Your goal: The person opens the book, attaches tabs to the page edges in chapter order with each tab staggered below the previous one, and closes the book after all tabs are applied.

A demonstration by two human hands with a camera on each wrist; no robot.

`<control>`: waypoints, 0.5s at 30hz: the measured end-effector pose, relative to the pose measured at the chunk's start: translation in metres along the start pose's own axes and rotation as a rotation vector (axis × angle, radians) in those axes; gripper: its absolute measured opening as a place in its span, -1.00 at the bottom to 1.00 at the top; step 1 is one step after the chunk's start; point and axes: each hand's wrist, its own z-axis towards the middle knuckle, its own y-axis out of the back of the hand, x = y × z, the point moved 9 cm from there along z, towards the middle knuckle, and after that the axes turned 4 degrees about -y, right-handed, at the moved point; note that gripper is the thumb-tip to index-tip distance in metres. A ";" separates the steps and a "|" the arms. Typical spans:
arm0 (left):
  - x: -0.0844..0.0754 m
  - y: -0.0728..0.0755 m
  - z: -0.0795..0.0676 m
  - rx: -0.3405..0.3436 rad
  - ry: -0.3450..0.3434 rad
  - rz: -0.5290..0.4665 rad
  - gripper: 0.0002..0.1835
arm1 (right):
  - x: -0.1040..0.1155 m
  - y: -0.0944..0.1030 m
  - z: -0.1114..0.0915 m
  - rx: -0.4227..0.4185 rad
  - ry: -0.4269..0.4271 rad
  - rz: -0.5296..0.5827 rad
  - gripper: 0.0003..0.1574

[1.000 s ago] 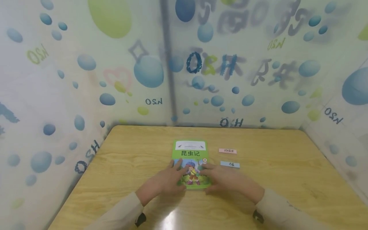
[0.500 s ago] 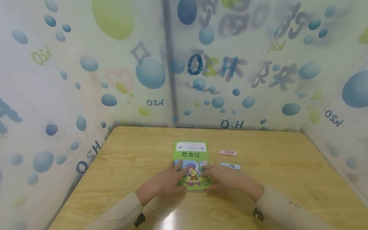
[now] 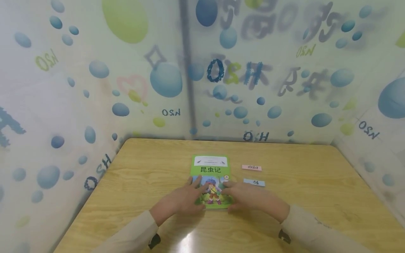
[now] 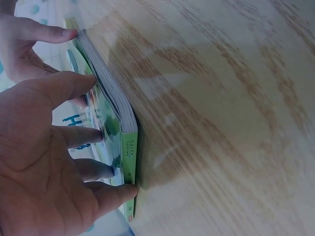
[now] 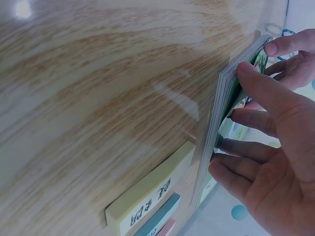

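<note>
A green paperback book lies flat on the table, its cover showing a cartoon child beneath large Chinese characters. My left hand rests over the book's left part with fingers spread. In the left wrist view, its outermost finger touches the spine and its thumb is by the page edge. My right hand lies over the right side, fingers relaxed on the cover. The right wrist view shows its fingertips along the pages' edge. Both hands hide the cover's lower sides.
Right of the book lie a pink label block and a blue label block. A yellow one with handwriting appears in the right wrist view; the right arm hides it from the head view. Bubble-patterned walls enclose the wooden table.
The head view has shifted slightly, moving the whole scene a little down and right in the picture. Hands and book keep the same positions relative to each other.
</note>
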 end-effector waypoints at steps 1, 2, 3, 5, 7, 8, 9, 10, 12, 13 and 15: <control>0.000 0.000 0.000 0.000 -0.002 0.002 -0.20 | 0.000 0.000 0.000 -0.001 0.003 -0.005 -0.28; 0.000 0.000 0.000 -0.001 -0.003 0.003 -0.19 | 0.000 0.000 0.000 -0.001 0.004 -0.009 -0.29; 0.000 0.000 0.000 -0.001 -0.004 0.004 -0.19 | -0.001 0.000 0.000 0.001 0.005 -0.014 -0.29; 0.000 0.001 0.000 -0.002 -0.005 0.003 -0.19 | 0.000 -0.001 0.000 -0.002 0.017 -0.019 -0.32; -0.001 0.001 0.000 0.000 -0.006 0.002 -0.18 | 0.001 0.000 0.000 -0.006 0.032 -0.032 -0.40; -0.001 0.001 0.000 0.001 -0.006 0.001 -0.17 | 0.001 0.000 0.001 -0.007 0.040 -0.041 -0.44; -0.001 0.001 0.000 0.002 -0.006 -0.001 -0.17 | 0.002 0.000 0.001 -0.008 0.049 -0.049 -0.49; -0.002 0.001 0.000 0.003 -0.007 -0.002 -0.17 | 0.003 0.000 0.001 -0.009 0.058 -0.057 -0.55; -0.002 0.001 0.000 0.005 -0.007 -0.004 -0.17 | 0.005 -0.001 0.002 -0.008 0.071 -0.079 -0.68; -0.002 0.001 0.000 0.005 -0.007 -0.007 -0.16 | 0.007 -0.001 0.002 -0.007 0.076 -0.092 -0.72; -0.002 0.001 0.000 0.004 -0.004 -0.006 -0.16 | 0.009 -0.001 0.002 -0.014 0.084 -0.134 -0.77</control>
